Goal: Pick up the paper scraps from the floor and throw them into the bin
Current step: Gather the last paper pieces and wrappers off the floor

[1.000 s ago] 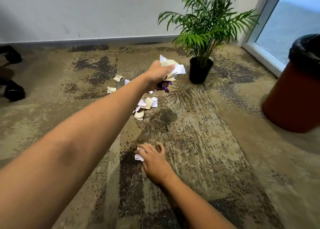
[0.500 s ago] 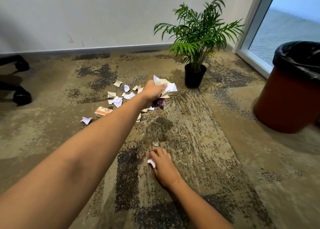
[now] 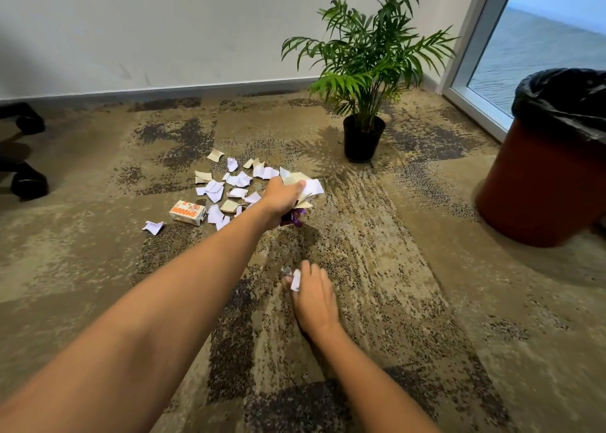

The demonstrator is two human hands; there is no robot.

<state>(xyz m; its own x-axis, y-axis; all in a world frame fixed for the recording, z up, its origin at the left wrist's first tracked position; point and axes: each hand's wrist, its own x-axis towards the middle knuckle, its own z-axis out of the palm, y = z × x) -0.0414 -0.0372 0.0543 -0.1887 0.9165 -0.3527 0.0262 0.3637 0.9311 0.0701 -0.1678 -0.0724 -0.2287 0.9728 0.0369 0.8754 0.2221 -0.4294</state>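
Head view looks down at paper scraps scattered white and cream over the patterned carpet, left of centre, with one stray piece lying apart at the left edge of the patch. Among them sits a small orange-and-white carton, tipped on its side. Just right of the scatter, the left hand reaches out with fingers curled round a thick bunch of scraps, a bit of purple wrapper poking out beneath the fist. Nearer the camera, the right hand lies low on the carpet, its fingertips pinching one small white scrap, with a tiny shiny bit just beside it. At the right edge stands the bin, red-brown with a black liner folded over its rim, well apart from both hands. Behind, a potted palm stands near the wall and a glass door; chair castors show at far left.
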